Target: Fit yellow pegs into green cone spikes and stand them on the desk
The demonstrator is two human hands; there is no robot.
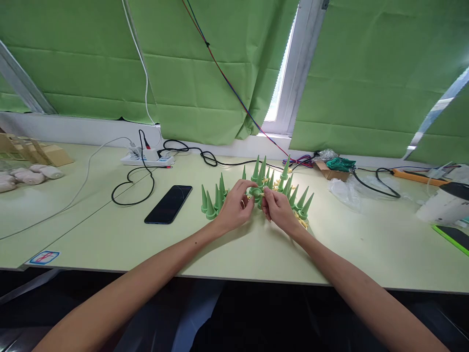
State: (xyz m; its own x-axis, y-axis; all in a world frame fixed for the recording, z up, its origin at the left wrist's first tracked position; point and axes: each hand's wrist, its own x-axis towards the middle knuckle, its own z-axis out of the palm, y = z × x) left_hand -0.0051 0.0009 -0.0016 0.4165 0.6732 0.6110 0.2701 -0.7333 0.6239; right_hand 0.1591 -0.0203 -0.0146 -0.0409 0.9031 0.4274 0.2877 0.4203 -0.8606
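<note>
Both your hands were occupied: your left hand (237, 206) gripped a rounded green plastic piece (255, 192), and your right hand (279, 209) pinched what looked like a small pale-yellow piece (262, 194) at its right side. The green piece sat between them, neither hand clearly nearer (its long axis was unclear), with upright green plastic cones (262, 173) on the far side.

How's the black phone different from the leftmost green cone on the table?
The phone is black, but the leftmost cone is green. The phone is a flat slab, while the cone narrows to a point. The phone lies down; the cone stands upright. Both are on the same table.
</note>
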